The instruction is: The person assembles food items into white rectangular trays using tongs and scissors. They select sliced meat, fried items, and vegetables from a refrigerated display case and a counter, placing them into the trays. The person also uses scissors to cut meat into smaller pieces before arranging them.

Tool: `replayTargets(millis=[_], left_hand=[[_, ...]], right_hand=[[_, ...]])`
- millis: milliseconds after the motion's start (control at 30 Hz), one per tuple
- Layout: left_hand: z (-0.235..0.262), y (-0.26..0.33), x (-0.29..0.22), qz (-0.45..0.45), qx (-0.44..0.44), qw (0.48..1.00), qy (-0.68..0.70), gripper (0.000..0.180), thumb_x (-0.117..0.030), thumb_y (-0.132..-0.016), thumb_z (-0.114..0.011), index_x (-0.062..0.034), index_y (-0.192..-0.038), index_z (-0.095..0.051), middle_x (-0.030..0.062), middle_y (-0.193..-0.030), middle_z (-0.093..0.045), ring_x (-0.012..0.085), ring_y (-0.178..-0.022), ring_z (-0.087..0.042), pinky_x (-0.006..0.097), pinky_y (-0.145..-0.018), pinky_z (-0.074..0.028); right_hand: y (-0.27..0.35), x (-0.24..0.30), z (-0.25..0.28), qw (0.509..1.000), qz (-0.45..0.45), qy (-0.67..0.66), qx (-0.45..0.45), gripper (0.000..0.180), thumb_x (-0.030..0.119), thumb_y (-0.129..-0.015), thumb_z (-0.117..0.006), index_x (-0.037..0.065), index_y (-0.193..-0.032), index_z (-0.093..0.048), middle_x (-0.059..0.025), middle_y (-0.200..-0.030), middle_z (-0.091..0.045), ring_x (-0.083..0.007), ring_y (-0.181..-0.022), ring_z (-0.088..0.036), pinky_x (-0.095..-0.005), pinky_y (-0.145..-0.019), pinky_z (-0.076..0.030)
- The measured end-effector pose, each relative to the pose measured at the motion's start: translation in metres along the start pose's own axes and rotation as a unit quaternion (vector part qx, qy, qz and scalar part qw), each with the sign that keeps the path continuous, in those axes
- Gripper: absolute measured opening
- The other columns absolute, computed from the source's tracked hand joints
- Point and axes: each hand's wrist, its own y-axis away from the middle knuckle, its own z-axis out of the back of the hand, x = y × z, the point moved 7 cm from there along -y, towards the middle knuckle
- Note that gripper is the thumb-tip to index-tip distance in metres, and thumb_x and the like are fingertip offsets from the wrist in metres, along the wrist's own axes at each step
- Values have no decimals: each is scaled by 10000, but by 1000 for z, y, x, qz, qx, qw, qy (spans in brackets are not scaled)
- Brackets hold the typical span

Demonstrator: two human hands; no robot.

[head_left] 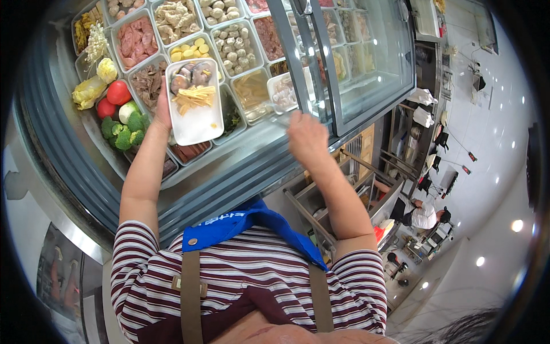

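My left hand (164,109) grips a white rectangular tray (197,125) by its left edge, above the tubs of a refrigerated display case. In the tray lie pale yellow strips (193,98) and, at the far end, dark rounded pieces (197,75) that I cannot name. My right hand (307,136) is closed and slightly blurred, at the case's front edge beside the glass door's frame. A shiny thing shows by its fingers, too unclear to name. Just beyond is a tub of pale pieces (283,93).
Broccoli (122,133), tomatoes (118,92) and cabbage (87,93) sit at the case's left. Several tubs hold meat (136,43), pale balls (236,51) and yellow slices (189,50). The sliding glass door (372,74) covers the right side. Shelving (366,160) and another person (424,214) are farther right.
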Motion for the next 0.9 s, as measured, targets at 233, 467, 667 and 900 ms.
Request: replayTargets(millis=[233, 467, 667, 900], left_hand=[[2, 4, -8, -12, -10, 1000, -12, 735, -633, -899, -319, -78, -1379, -353, 195, -1345, -441, 363, -1206, -468, 490, -1029, -374], [9, 7, 7, 25, -18, 999, 42, 755, -650, -884, -338, -83, -1382, -358, 190, -1356, -434, 368, -1209, -463, 491, -1036, -362], [18, 10, 9, 25, -25, 998, 42, 764, -656, -882, -328, -89, -1393, -350, 187, -1367, -428, 359, -1209, -465, 489, -1035, -362], [18, 9, 11, 26, -20, 998, 55, 761, -650, -885, -329, -87, -1397, -344, 187, -1372, -423, 356, -1213, -461, 486, -1037, -362]], right_hand=[[-33, 6, -28, 982, 8, 133, 135, 235, 121, -757, -586, -32, -922, -650, -158, -832, -621, -319, -724, -627, -476, -481, -490], [-33, 39, -76, 963, 103, 173, 181, 211, 142, -765, -586, 12, -908, -673, -134, -863, -621, -316, -770, -628, -499, -515, -503], [-36, 28, -104, 974, 75, 143, 157, 215, 138, -773, -583, 2, -920, -661, -130, -871, -615, -307, -788, -631, -505, -487, -499], [-35, 24, -112, 978, 71, 146, 132, 236, 141, -764, -590, -18, -931, -637, -125, -841, -604, -288, -769, -627, -476, -489, -507]])
